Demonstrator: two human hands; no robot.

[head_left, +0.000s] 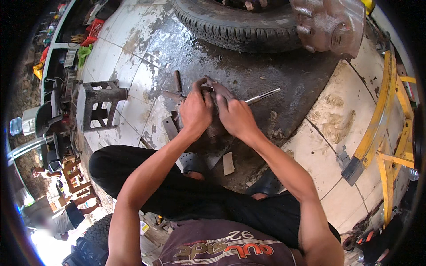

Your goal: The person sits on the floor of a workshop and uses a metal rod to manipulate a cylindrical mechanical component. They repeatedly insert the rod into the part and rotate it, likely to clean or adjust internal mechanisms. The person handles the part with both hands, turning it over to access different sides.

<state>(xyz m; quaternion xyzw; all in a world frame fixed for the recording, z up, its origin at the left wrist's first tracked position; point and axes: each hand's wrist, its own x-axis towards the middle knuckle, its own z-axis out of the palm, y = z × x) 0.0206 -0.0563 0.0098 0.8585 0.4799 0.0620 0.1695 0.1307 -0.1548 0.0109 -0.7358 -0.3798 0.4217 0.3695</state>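
My left hand (195, 110) and my right hand (236, 116) meet over the floor between my feet. Both have their fingers curled round a dark, greasy metal part (216, 126), which they largely cover, so its kind is hidden. A shiny metal rod (263, 96) sticks out to the right beyond my right hand; I cannot tell whether it joins the part. Left of my left hand lie a flat metal plate with a hole (170, 128) and a hammer-like tool (173, 95). Above that tool is a short rusty bar (177, 81).
A large tyre (239, 33) lies ahead, with a brown moulded panel (330, 26) at its right. A dark plastic stool (100, 104) stands left; a yellow metal frame (377, 119) is right. A small pale block (228, 163) lies between my shoes. Dark grease coats the floor tiles.
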